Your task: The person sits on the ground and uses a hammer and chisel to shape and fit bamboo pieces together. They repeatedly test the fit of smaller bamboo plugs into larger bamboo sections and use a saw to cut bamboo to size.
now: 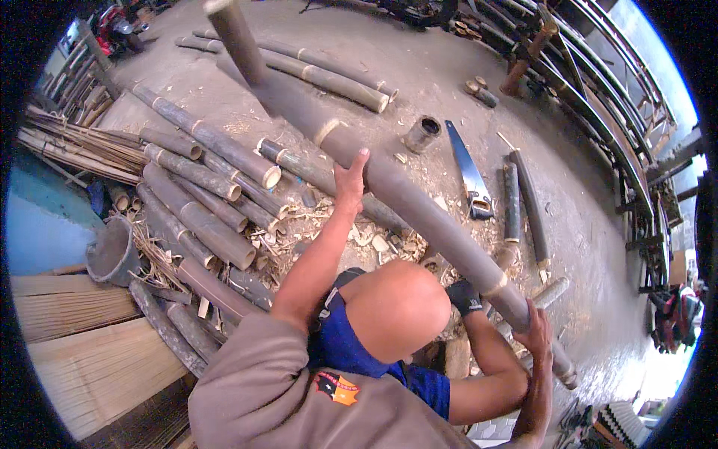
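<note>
While our left grip [351, 178] and right grip [537, 334] clasp the pole [419, 209], it looks uncut; 1 saw [470, 168] lies unused.

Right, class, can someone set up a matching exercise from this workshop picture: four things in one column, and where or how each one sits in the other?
Things:
A. long bamboo pole
B. hand saw
C. dark bucket
D. short hollow bamboo piece

Places or states:
1. lying flat on the ground, right of the pole
2. standing on end, open top showing
3. held up at a slant, off the ground
4. far left, beside the stacked bamboo

Pairs: A-3, B-1, C-4, D-2
</note>
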Demonstrator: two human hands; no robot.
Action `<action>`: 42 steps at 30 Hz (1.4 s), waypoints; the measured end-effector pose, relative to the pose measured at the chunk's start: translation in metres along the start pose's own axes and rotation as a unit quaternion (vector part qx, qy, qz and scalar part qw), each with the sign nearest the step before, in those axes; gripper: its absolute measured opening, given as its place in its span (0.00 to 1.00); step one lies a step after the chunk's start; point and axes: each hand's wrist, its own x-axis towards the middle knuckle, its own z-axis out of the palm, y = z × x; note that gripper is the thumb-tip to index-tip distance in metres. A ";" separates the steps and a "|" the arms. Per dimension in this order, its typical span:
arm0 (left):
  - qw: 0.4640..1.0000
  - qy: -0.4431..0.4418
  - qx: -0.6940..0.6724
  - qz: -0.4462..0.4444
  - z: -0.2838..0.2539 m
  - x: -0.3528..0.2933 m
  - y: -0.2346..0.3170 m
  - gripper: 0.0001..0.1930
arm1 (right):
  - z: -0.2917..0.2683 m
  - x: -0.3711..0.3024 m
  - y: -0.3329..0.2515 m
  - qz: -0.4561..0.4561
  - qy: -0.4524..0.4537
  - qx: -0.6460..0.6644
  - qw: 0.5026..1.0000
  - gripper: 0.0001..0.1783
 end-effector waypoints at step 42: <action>0.998 -0.040 0.037 -0.026 0.009 0.028 -0.042 0.41 | 0.001 -0.008 0.005 0.022 0.021 -0.024 0.999 0.63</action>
